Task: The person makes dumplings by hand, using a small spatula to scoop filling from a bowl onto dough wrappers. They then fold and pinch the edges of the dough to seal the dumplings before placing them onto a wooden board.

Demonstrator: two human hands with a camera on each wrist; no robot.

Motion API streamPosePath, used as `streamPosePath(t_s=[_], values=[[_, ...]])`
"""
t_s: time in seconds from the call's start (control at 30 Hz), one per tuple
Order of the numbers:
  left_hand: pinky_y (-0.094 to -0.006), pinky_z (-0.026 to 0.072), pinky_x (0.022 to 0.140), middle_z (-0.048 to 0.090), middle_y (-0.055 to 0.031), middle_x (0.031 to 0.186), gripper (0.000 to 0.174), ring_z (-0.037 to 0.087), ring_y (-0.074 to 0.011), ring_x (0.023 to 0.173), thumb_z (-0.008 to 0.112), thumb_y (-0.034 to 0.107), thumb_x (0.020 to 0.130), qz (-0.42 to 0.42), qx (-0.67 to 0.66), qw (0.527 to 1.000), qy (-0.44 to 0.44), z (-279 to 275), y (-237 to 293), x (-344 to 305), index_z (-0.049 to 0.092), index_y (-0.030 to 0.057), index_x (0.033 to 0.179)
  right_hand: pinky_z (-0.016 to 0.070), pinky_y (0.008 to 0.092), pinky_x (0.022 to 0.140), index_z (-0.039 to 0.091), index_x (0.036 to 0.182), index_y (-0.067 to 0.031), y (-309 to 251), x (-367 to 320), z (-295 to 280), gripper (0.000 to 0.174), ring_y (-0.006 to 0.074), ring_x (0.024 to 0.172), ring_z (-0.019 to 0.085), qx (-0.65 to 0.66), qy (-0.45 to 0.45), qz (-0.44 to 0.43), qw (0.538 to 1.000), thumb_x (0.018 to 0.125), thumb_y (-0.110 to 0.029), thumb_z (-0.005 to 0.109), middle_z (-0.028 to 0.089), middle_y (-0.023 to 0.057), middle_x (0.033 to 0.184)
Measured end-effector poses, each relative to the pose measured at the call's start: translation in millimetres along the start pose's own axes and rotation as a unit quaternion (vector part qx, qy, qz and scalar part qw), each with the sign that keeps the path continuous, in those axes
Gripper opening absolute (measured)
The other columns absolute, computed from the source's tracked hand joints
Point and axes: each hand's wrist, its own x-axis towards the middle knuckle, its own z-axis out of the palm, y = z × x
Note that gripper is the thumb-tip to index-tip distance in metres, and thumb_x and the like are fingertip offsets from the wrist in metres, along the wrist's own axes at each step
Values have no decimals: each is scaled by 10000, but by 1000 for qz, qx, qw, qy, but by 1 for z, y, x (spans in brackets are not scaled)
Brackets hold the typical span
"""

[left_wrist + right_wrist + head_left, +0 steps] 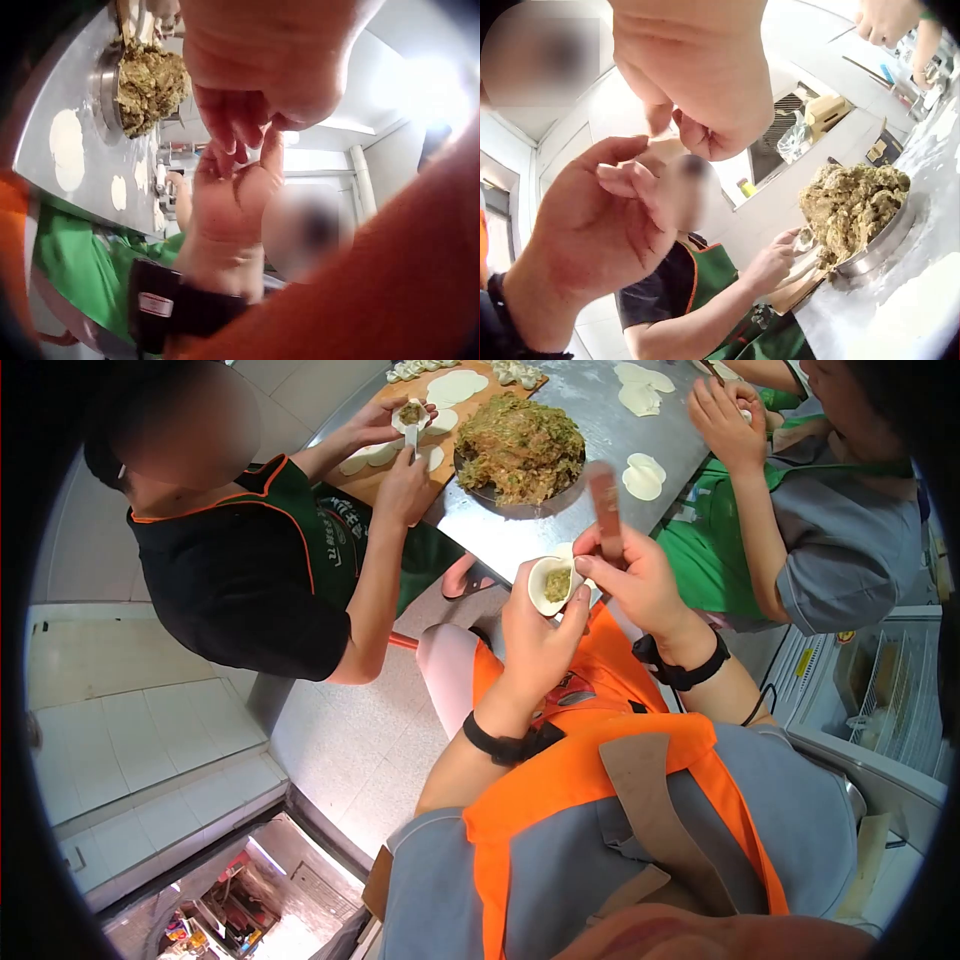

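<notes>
My left hand (533, 638) cups a round dumpling wrapper (538, 582) with a dab of greenish filling (557, 585) in its middle. At the wrapper's right edge, my right thumb and fingertips pinch the dough. This right hand (645, 582) also grips a brown handle (605, 510) that sticks up past the fingers; the tool's other end is hidden. In the left wrist view my right hand (232, 195) faces the left one, fingertips close together. From the right wrist my left palm (600, 225) shows, the wrapper mostly hidden between the hands.
A metal bowl (874, 244) heaped with filling (520, 450) stands on the steel table (590, 525). Loose wrappers (644, 477) lie beside it. At left, a person (240, 560) fills a wrapper by a wooden board (440, 470); another person (830, 510) works at right.
</notes>
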Motion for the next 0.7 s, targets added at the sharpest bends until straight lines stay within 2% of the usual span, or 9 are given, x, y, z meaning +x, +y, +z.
streamPosePath(t_s=[0.03, 0.13, 0.23, 0.33, 0.43, 0.53, 0.6, 0.63, 0.7], values=[[-224, 516, 571, 605, -78, 947, 297, 621, -119, 708, 586, -42, 896, -31, -25, 999, 0, 0, 5, -2, 481, -19, 1172, 411, 195, 621, 600, 988, -17, -4, -1, 1, 94, 41, 746, 526, 37, -1, 12, 999, 895, -9, 606, 603, 9, 898], [-231, 519, 642, 600, -72, 1006, 277, 621, -112, 799, 580, 11, 920, -5, -138, 990, -9, 3, 13, -7, 473, -15, 1174, 404, 193, 622, 603, 970, -17, -4, -2, -4, 69, 53, 779, 524, 58, -36, 32, 997, 902, -18, 604, 601, 22, 931], [-297, 511, 783, 592, -98, 1039, 245, 614, -163, 937, 554, 70, 941, 44, -43, 998, 14, 2, 15, -7, 512, -15, 1167, 408, 210, 622, 604, 949, -13, 0, -4, -6, 57, 67, 778, 523, 8, -42, 11, 999, 896, -21, 624, 598, 31, 934], [-364, 461, 914, 577, -150, 1108, 258, 573, -236, 1098, 516, 135, 956, 182, 144, 973, 10, -5, 16, 0, 588, -15, 1153, 411, 237, 615, 604, 916, -10, -2, -8, 0, 48, 84, 744, 523, -65, -16, -67, 996, 890, -25, 642, 590, 26, 877], [-392, 423, 976, 546, -195, 1189, 291, 517, -285, 1203, 478, 153, 960, 213, 183, 959, 43, -3, 15, 0, 649, -6, 1134, 406, 258, 599, 602, 878, -5, -18, -17, 11, 58, 97, 696, 510, -98, 6, -116, 988, 883, -27, 655, 571, 22, 821], [-351, 488, 892, 594, -182, 1126, 327, 583, -265, 1131, 426, 167, 997, 232, 182, 955, -10, -7, 17, 2, 649, -23, 1143, 392, 264, 582, 599, 853, 2, -27, -18, 11, 68, 102, 660, 487, -196, 6, -191, 962, 875, -24, 658, 549, 28, 787], [-308, 520, 774, 622, -162, 1027, 356, 638, -227, 964, 390, 183, 1020, 49, 44, 996, -56, -7, 25, -4, 632, -45, 1149, 383, 265, 572, 599, 842, 5, -32, -15, 6, 67, 108, 646, 477, -278, -6, -279, 919, 867, -15, 657, 541, 36, 774], [-287, 536, 716, 636, -153, 977, 372, 665, -209, 881, 372, 190, 1031, -45, -26, 996, -79, -6, 30, -7, 624, -55, 1153, 382, 269, 567, 599, 851, 3, -31, -15, 4, 87, 123, 638, 481, -268, -11, -262, 927, 862, -47, 670, 539, 47, 764], [-248, 514, 609, 639, -132, 889, 396, 649, -168, 721, 347, 209, 1044, -50, -56, 992, -102, -7, 35, -10, 613, -68, 1139, 380, 276, 556, 600, 871, -1, -34, -15, 2, 145, 151, 622, 491, -245, -23, -229, 942, 853, -110, 694, 536, 68, 743]])
